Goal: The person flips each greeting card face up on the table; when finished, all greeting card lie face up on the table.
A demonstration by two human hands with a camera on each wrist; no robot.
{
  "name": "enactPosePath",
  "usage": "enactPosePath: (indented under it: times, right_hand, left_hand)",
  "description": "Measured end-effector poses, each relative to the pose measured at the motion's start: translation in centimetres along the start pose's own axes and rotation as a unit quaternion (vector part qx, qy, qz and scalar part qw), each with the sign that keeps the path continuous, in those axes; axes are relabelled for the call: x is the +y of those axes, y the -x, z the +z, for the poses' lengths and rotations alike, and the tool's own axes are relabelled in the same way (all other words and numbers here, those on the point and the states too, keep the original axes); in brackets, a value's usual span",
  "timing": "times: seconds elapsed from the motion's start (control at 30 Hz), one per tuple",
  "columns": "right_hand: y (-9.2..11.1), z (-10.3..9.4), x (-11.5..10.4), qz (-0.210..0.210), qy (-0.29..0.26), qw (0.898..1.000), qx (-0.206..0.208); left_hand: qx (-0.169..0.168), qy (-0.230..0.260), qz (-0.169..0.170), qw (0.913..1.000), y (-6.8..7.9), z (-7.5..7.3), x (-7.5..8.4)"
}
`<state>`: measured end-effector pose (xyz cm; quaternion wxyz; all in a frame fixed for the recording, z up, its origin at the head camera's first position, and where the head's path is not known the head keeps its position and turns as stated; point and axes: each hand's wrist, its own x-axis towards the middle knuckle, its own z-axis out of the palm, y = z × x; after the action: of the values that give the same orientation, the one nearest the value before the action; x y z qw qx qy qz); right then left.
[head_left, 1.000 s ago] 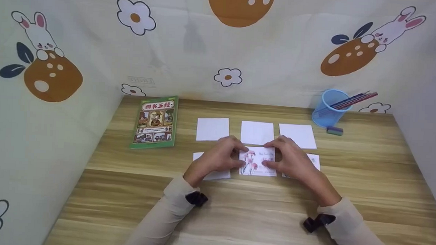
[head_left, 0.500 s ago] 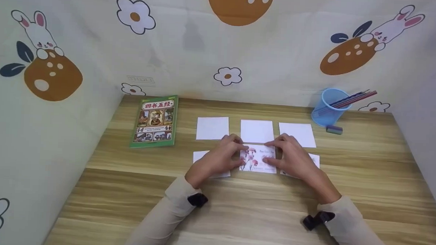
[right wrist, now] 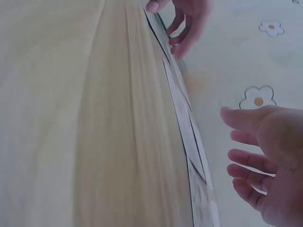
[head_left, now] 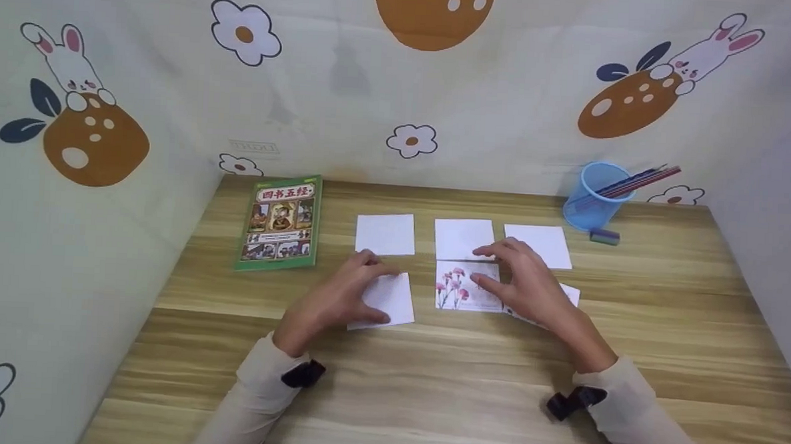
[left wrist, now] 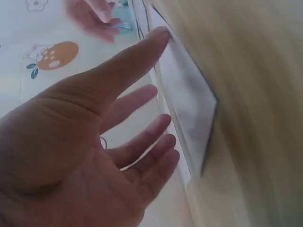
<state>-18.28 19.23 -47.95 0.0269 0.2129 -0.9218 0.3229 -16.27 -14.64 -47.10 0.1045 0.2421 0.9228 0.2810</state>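
My left hand [head_left: 332, 296] is over the front-left blank white card [head_left: 393, 297], its thumb tip at the card's near edge and its fingers loosely spread toward the far side. In the left wrist view the thumb [left wrist: 128, 71] overlaps that card [left wrist: 189, 94], with the fingers apart from the thumb. My right hand [head_left: 533, 285] hovers over the right part of a card printed with pink flowers [head_left: 452, 291], thumb and fingers parted. The right wrist view shows this hand [right wrist: 265, 156] raised off the cards, nothing between its fingers. Another printed card [head_left: 569, 294] is partly hidden under the right hand.
Behind lie three blank white cards, at left [head_left: 385, 233], middle [head_left: 463, 237] and right [head_left: 536, 245]. A green comic-style book [head_left: 280, 224] lies at the left. At the back right stands a blue mesh pencil cup [head_left: 593, 200] with an eraser-like block [head_left: 604, 236] in front.
My left hand has let go of the flower card and moved left to the front-left card. The right hand has loosened from the flower card, which now sits against the middle back card.
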Motion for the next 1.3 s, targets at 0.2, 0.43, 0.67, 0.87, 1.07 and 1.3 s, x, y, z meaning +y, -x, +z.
enactPosePath:
  times: [0.2, 0.43, 0.67, 0.87, 1.07, 1.3]
  right_hand:
    - [-0.4, 2.5, -2.5, -0.037, -0.016, 0.999, -0.034]
    - [-1.3, 5.2, -5.0, -0.078, 0.000, 0.993, -0.088]
    - [-1.6, 6.5, -5.4, -0.060, -0.069, 0.993, -0.068]
    - [-1.7, 6.8, -5.4, -0.037, -0.181, 0.980, -0.075]
    - [-1.6, 7.1, -5.9, -0.053, -0.255, 0.964, -0.058]
    - [-1.2, 7.3, -6.5, -0.055, -0.277, 0.959, -0.038]
  left_hand:
    - [0.016, -0.007, -0.062, 0.9979, 0.3, 0.0, -0.5]
    - [0.019, 0.009, -0.073, 0.9971, 0.0, 0.2, -0.8]
    - [0.037, 0.031, -0.028, 0.9984, -0.1, 0.0, -1.2]
    - [0.095, 0.027, 0.053, 0.9937, -0.7, -0.1, -1.3]
    - [0.185, 0.038, 0.078, 0.9789, -1.4, 0.5, -1.0]
    - [0.217, 0.075, 0.061, 0.9714, -1.5, 0.7, -0.2]
